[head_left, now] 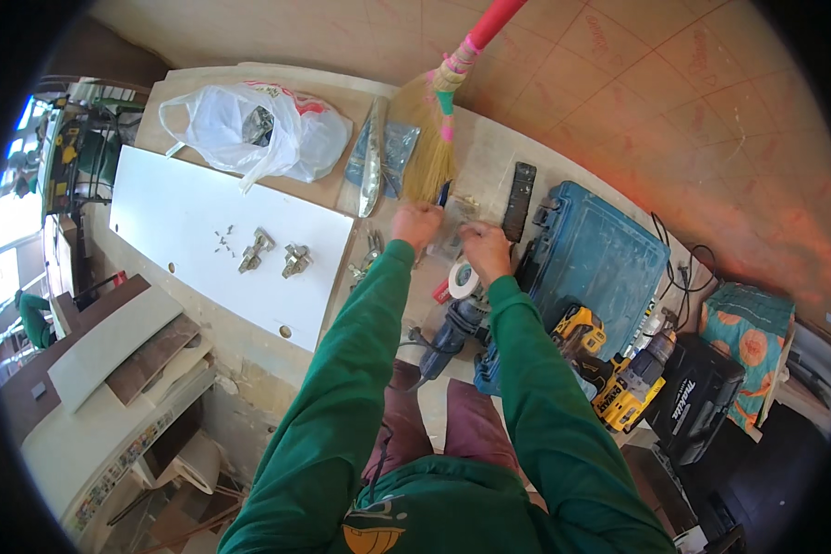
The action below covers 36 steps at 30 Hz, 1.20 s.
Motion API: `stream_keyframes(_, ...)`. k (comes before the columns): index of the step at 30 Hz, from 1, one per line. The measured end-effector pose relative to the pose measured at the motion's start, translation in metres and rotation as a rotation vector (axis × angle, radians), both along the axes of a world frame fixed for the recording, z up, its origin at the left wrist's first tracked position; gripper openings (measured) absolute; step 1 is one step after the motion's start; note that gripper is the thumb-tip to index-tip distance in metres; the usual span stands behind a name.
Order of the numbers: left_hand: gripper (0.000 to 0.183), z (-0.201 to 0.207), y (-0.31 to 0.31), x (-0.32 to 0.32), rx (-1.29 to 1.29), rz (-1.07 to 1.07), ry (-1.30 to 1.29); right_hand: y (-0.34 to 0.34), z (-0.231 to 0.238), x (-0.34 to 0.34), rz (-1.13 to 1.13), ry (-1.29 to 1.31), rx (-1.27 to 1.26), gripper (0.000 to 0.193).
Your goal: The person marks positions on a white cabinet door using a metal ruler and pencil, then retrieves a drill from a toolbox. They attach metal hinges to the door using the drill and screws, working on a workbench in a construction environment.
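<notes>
My left hand (416, 224) and my right hand (486, 247) are close together over the workbench, fingers pinched. A small clear plastic bag (446, 238) stretches between them, and its contents are hard to make out. Just beyond my left hand are the bristles of a straw broom (431, 138) with a red handle. An angle grinder (454, 328) with a pale disc lies below my hands, beside a small red object (441, 292). Metal hardware pieces (367, 260) rest left of my left hand. Beyond my right hand lies a long black object (520, 201).
Two metal hinges (256, 250) and several screws (223, 240) lie on a white panel (175, 212). Behind it sits a white plastic bag (309, 138). To the right are a blue tool case (609, 249), yellow power drills (630, 392), a black case (697, 397) and a cable (685, 272).
</notes>
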<state>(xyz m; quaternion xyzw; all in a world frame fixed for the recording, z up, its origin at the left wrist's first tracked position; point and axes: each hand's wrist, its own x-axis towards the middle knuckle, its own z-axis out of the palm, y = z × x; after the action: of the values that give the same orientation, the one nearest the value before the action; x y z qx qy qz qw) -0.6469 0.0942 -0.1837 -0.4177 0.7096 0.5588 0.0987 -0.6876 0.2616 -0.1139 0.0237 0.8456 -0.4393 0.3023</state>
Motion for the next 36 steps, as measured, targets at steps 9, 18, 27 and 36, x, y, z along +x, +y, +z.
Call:
stream_keyframes(9,0.031,0.085,0.063,0.027,-0.123,0.069,0.230,0.031,0.015,-0.035,0.057,0.553,0.086,0.017)
stream_keyframes(18,0.031,0.107,0.111,0.054,0.303,0.482,0.306,-0.015,0.029,-0.110,0.950,0.654,0.136,0.006)
stream_keyframes(27,0.030,0.097,0.110,0.064,0.244,0.441,0.339,-0.039,0.009,-0.071,1.189,0.625,0.313,0.012)
stream_keyframes(36,0.028,0.080,0.083,0.072,0.477,0.749,0.295,0.001,0.032,-0.074,0.387,0.696,0.095,0.013)
